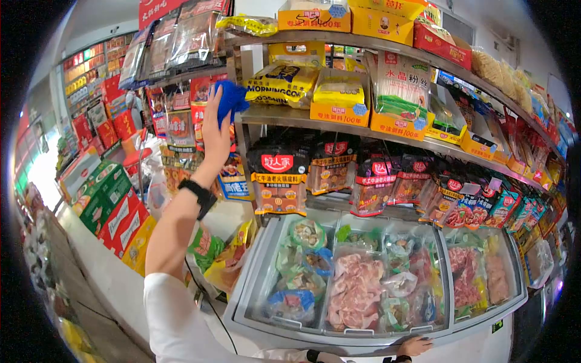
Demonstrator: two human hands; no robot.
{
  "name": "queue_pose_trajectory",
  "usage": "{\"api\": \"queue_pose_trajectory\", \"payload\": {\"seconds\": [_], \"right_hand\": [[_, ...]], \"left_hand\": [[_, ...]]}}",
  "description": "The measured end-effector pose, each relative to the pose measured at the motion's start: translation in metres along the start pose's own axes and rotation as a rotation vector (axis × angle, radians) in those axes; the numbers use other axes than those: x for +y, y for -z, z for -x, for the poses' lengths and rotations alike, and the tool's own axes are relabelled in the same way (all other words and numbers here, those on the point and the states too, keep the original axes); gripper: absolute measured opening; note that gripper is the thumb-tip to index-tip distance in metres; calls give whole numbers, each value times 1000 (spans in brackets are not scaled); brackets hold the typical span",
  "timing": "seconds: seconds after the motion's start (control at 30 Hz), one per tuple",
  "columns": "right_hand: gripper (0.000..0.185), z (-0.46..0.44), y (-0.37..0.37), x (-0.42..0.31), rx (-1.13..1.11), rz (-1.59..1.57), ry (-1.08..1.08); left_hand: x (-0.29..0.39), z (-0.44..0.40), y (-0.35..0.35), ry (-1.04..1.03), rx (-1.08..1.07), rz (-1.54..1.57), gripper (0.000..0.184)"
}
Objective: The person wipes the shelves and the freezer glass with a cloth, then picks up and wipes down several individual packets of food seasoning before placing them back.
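My left hand point(216, 130) is raised at the upper left, its fingers closed on a bunched blue cloth point(230, 101). The cloth is at the left end of the metal shelving, beside the upright post point(240, 134) and the middle shelf. A black watch is on that wrist. Low in the view, my right hand point(415, 346) lies on the front edge of the glass-topped freezer point(387, 342), fingers extended, with nothing visible in it. Right of the cloth, a yellow and black noodle packet point(281, 83) sits on the middle shelf.
Hotpot seasoning pouches point(280, 181) hang above the freezer. Yellow boxes point(340, 109) line the middle shelf. Stacked cartons point(112, 193) stand on the floor at left. Bags point(230, 257) sit left of the freezer, and a dark cable point(209, 299) runs down beside it.
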State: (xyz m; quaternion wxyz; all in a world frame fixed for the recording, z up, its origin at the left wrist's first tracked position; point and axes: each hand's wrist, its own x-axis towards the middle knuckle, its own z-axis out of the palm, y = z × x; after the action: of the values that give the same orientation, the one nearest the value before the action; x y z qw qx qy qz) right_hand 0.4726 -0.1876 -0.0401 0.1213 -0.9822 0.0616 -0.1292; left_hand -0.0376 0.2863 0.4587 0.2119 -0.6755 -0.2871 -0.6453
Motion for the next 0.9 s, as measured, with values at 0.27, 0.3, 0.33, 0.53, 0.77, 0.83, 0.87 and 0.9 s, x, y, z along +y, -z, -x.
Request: {"api": "queue_pose_trajectory", "payload": {"seconds": [0.27, 0.3, 0.33, 0.53, 0.77, 0.83, 0.87, 0.9], "right_hand": [[59, -15, -39, 25, 25, -147, 284], [59, -16, -41, 26, 20, -141, 277], [60, -19, -42, 32, -58, 110, 342], [54, -28, -47, 27, 17, 101, 67], [54, -20, -33, 19, 1, 150, 53], [53, -21, -37, 21, 23, 156, 80], [53, -20, -35, 18, 50, 164, 82], [52, -17, -32, 15, 77, 171, 83]], "left_hand": [[-49, -105, -60, -259, 54, -226, 69], [-58, -105, -67, -241, 52, -268, 70], [-66, -100, -73, -240, 41, -262, 70], [-84, -66, -76, -178, -96, -167, 64], [-75, 19, -44, -40, -391, -86, 65], [-69, 44, -35, 18, -484, -87, 65], [-68, 54, -30, 99, -505, -7, 65], [-71, 63, -27, 107, -525, 25, 63]]}}
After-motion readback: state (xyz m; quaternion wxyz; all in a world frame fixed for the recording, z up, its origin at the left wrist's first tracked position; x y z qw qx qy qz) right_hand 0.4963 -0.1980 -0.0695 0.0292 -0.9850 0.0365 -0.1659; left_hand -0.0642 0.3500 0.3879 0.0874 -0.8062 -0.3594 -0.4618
